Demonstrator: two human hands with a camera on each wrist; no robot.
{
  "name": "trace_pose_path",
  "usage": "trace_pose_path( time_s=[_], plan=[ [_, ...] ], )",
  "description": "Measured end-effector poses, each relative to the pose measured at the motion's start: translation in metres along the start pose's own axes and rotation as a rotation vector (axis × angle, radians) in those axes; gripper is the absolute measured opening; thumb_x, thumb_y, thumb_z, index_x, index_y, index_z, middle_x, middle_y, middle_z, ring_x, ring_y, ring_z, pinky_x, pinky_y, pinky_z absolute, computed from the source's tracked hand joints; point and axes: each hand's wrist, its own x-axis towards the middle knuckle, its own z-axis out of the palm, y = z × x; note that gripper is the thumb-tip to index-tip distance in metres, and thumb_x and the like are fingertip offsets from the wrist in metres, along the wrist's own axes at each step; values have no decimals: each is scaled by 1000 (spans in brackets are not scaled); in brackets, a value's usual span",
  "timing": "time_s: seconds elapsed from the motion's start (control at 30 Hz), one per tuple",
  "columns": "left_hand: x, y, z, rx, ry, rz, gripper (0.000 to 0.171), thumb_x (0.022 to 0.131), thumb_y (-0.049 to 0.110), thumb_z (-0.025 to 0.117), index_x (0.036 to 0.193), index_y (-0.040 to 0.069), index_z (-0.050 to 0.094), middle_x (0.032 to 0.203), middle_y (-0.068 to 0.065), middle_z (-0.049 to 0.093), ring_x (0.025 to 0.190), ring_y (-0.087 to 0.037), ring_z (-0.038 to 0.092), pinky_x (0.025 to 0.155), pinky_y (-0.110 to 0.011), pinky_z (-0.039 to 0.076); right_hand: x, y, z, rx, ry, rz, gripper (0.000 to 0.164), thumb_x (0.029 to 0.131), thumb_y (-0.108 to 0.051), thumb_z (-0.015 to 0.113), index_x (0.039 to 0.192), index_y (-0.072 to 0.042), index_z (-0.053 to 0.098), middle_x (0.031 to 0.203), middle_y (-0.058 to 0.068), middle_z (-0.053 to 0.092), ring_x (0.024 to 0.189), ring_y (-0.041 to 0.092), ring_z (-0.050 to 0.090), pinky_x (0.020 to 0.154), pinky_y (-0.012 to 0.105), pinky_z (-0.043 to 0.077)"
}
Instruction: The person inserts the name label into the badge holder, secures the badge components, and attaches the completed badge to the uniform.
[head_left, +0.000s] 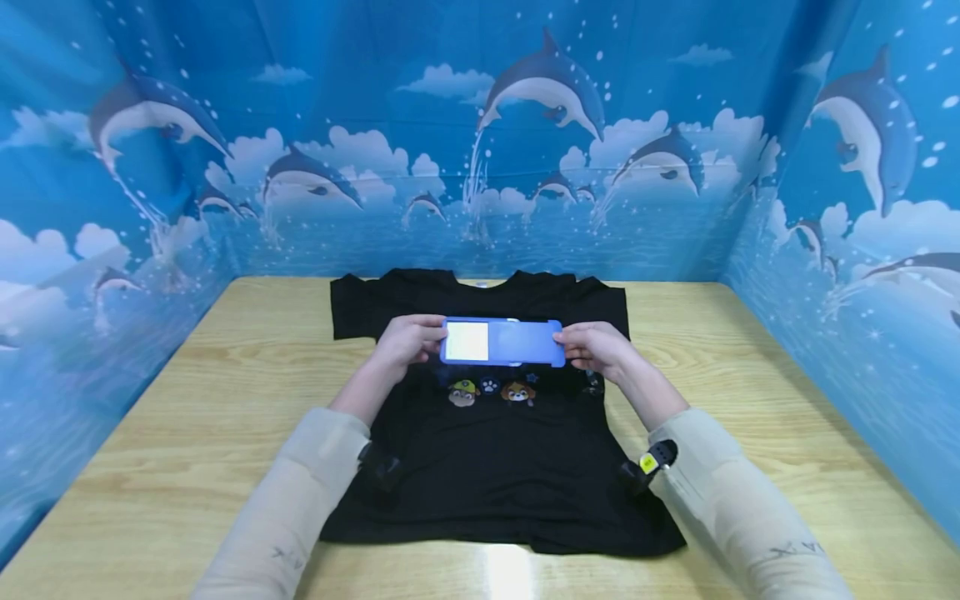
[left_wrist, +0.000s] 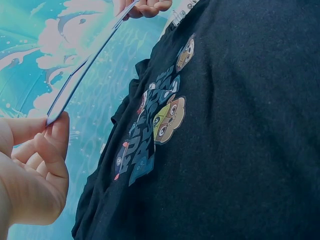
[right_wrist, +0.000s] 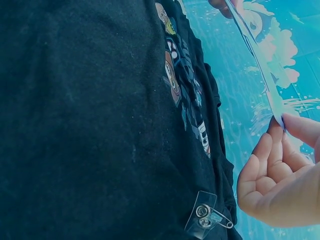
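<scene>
Above the chest of a black T-shirt (head_left: 487, 467), both hands hold a flat blue card holder (head_left: 528, 343) level between them. Its left part shows a bright white face; the right part is plain blue. My left hand (head_left: 407, 343) pinches the left end between thumb and fingers. At the opposite end my right hand (head_left: 598, 350) does the same, thumb and fingertips on the edge. Both wrist views show the holder (left_wrist: 82, 70) edge-on as a thin strip, raised off the shirt. A clear plastic clip (right_wrist: 202, 215) with a safety pin lies on the shirt.
The shirt lies spread on a wooden table (head_left: 187, 433), neck at the far side, with cartoon dog prints (head_left: 517, 393) on its front. A blue dolphin-patterned curtain (head_left: 420, 125) stands behind and along both sides.
</scene>
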Motion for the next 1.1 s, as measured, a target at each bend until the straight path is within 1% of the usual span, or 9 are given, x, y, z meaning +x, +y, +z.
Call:
trace_pose_path(
  time_s=[0.27,0.53,0.7,0.93,1.1],
  plan=[
    [0,0,-2,-8,3,-19,38,91,15,58,128,9,56,111,-11,62,79,-16,60,66,-28,41,0,-1,1,31,-12,13,19,90,-13,60,104,-1,55,69,-2,58,65,11,54,65,25,46],
    [-2,1,-2,-19,-7,-6,38,91,14,58,128,8,56,112,-11,62,79,-17,59,72,-32,41,-1,-4,2,50,-15,19,17,90,-11,60,102,-1,55,69,-1,59,64,11,55,64,24,46],
    [-2,2,-1,-31,-16,-5,38,91,14,57,129,7,55,112,-11,62,78,-16,59,72,-32,41,-2,-4,2,63,-32,17,13,90,-11,60,99,-3,55,68,-1,58,63,11,55,64,25,46],
    [-2,1,-1,-45,-19,-7,38,91,13,58,128,8,56,110,-11,62,76,-16,58,65,-28,40,-3,-4,4,66,-25,23,16,90,-11,60,102,-2,54,68,-1,59,62,10,55,63,24,46],
    [-2,1,0,-50,-16,-15,38,90,14,58,128,9,56,111,-10,62,79,-17,59,71,-32,41,-3,-6,5,62,-31,20,18,90,-12,60,104,-2,54,69,-1,60,62,10,56,65,25,47]
  ],
)
